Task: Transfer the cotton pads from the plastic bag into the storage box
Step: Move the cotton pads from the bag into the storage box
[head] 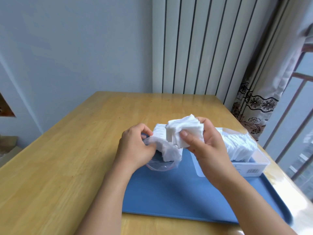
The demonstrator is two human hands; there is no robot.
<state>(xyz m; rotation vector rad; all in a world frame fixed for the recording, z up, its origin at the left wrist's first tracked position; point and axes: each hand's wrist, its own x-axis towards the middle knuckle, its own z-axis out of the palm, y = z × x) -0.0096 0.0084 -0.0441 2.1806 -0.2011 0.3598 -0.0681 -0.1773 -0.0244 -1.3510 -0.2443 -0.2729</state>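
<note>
1. Both forearms enter from the bottom edge, cut off below the elbow. The near rim of the blue tray (177, 197) lies on the wooden table (67, 158), with bare tray surface between the arms and bare tabletop stretching to the left.
2. The left hand (135, 146) has its fingers curled and pinched on the rim of the clear plastic bag (162, 160). The fingertips are partly buried in the film, so the exact grip is hard to make out.
3. The bag sits on the tray's left part, crumpled. A row of white pads still stands inside it, but the wrinkled plastic blurs how many remain.
4. The right hand (206, 143) is clamped around a thick stack of cotton pads (184, 131), thumb pressed on the near face, fingers wrapped behind and mostly hidden. The stack is held above the bag's mouth, just left of the box.
5. The clear storage box (250, 165) stands on the tray's right side, partly covered by the right wrist. It already holds a leaning row of pads (237, 143); its near end shows open room. A barcode label on its front is too small to read.
6. Beyond, the table's far edge meets a white radiator (203, 48) and a pale wall (76, 48). A patterned curtain (259, 102) hangs at right beside a window that the frame edge cuts off.
</note>
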